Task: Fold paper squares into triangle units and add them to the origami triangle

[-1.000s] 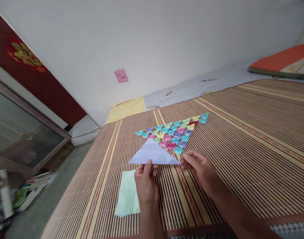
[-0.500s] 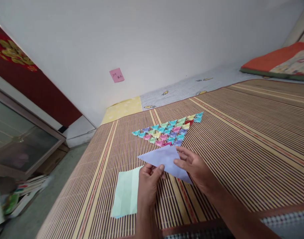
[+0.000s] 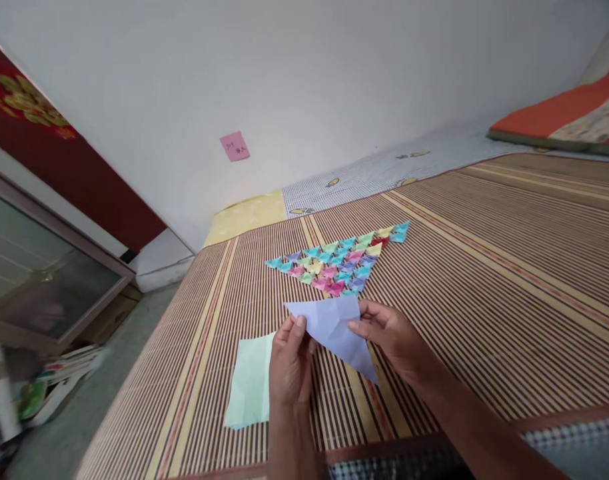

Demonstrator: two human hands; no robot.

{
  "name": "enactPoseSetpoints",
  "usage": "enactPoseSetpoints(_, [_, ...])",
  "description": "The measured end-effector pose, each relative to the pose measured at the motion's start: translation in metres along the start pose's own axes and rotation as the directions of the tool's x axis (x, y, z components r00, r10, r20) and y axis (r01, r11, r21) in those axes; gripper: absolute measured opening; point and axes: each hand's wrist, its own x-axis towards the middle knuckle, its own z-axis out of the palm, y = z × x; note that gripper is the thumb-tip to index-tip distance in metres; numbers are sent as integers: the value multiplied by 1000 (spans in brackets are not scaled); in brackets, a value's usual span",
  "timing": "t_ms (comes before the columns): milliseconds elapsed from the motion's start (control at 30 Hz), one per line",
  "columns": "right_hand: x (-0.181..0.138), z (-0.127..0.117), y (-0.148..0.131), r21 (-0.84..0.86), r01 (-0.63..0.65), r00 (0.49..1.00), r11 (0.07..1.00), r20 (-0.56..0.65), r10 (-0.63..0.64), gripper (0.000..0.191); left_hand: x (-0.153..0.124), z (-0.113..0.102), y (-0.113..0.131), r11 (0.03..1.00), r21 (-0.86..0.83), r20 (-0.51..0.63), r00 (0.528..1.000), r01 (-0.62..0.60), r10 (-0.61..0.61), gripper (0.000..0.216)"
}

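Observation:
A lavender sheet of paper, folded into a triangle, is held up above the striped mat between both hands. My left hand pinches its left side, thumb on top and fingers underneath. On the right edge, my right hand grips the paper between thumb and fingers. Beside my left wrist lies a small stack of pale green paper, with a bit of blue showing under its lower edge. Just beyond the lavender paper, several small folded paper pieces in many colours lie in rows forming a triangle.
The striped bamboo mat covers the bed up to the patterned sheet along the wall. A pink note is stuck to the wall. An orange folded quilt lies far right. At left stand a glass-fronted cabinet and floor clutter.
My left hand has slid up and left along the lavender paper toward its left corner. The paper has tilted, its lower tip pointing further down. My right hand keeps its hold.

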Motion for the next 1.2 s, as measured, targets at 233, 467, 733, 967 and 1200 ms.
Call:
enactPoseSetpoints(233, [-2, 2, -1, 73, -18, 1000, 997, 14, 17, 19, -3, 3, -1, 997, 29, 108, 992, 65, -67, 25])
enactPoseSetpoints(467, [0, 1, 0, 86, 82, 996, 993, 36, -85, 10, -10, 8, -6, 983, 36, 230, 956, 178, -182, 30])
enactPoseSetpoints(733, [3, -7, -5, -17, 277, 960, 961, 35, -276, 13, -10, 9, -13, 976, 118, 248, 946, 183, -207, 52])
enactPoseSetpoints(967, [2, -1, -8, -4, 240, 970, 971, 43, -240, 25, -13, 20, -16, 977, 49, 166, 963, 208, -213, 43])
enactPoseSetpoints(1200, [0, 4, -4, -39, 131, 990, 991, 66, -128, 32, -8, 22, -19, 1000, -2, -35, 999, 20, -20, 37])
